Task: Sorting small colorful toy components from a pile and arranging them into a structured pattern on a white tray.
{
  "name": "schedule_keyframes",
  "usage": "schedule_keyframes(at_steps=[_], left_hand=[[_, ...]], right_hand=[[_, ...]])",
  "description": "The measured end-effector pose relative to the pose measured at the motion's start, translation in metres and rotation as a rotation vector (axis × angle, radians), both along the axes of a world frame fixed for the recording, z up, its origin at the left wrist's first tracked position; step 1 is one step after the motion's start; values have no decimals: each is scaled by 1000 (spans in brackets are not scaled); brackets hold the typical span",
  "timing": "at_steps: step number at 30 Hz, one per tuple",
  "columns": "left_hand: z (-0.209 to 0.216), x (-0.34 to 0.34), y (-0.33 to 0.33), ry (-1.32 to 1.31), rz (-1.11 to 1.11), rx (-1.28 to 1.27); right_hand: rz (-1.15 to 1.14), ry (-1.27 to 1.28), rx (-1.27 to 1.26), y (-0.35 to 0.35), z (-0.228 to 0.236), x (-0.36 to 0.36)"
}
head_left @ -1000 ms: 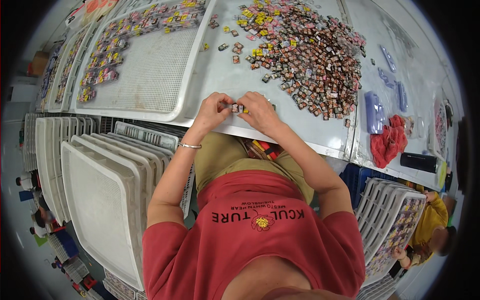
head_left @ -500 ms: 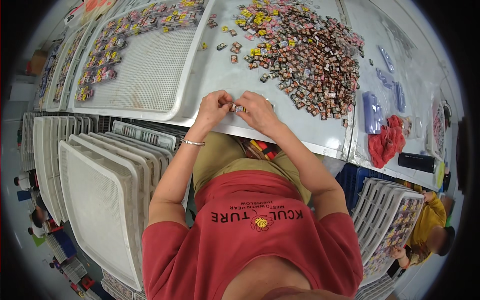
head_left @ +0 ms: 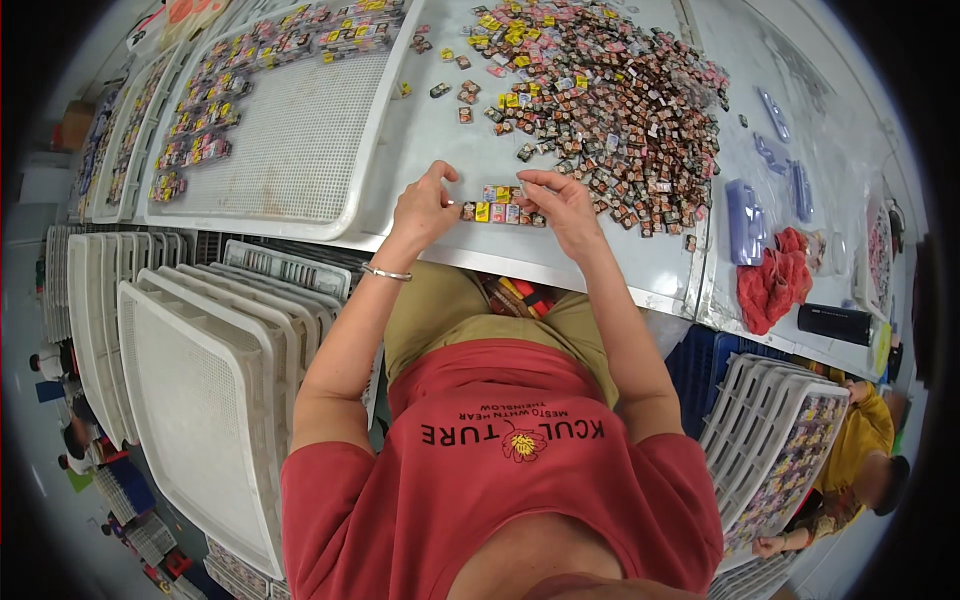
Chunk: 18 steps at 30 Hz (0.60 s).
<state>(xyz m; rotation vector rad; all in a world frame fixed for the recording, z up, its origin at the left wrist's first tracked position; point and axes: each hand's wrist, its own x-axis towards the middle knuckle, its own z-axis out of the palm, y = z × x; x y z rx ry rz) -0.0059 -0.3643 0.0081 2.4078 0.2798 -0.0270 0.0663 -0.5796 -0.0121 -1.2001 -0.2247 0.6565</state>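
Observation:
A short double row of small, colourful square packs (head_left: pixel 498 213) lies on the table near its front edge, between my hands. My left hand (head_left: pixel 427 208) is at the row's left end, thumb and index finger apart, nothing visible between them. Over the right end hovers my right hand (head_left: pixel 566 208), its fingers bent and slightly apart; I see nothing held in it. That hand partly covers the row's right end. Beyond it spreads a large heap of similar loose packs (head_left: pixel 625 110), mostly dark and pink with some yellow.
A white mesh tray (head_left: pixel 290 140) with rows of wrapped packs stands at the left. Stacked white trays (head_left: pixel 200 390) are below it. At the right lie a red cloth (head_left: pixel 772 285), clear plastic pieces (head_left: pixel 744 225) and a black box (head_left: pixel 833 324). A person in yellow (head_left: pixel 860 440) is at lower right.
My hands were close together over the packs. They have moved apart, the right one to the right, and the row between them now shows.

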Motion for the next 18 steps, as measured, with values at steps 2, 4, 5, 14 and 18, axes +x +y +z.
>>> schedule_keyframes(at_steps=[2, 4, 5, 14, 18], left_hand=[[-1, -1, 4, 6, 0, 31], [0, -2, 10, 105, 9, -194], [-1, -4, 11, 106, 11, -191], [8, -3, 9, 170, 77, -354], [2, -4, 13, 158, 100, -399]], right_hand=[[-11, 24, 4, 4, 0, -3], [17, -35, 17, 10, 10, -6], [19, -34, 21, 15, 8, -6], [155, -1112, -400, 62, 2, -14], [224, -1245, -508, 64, 5, -19]])
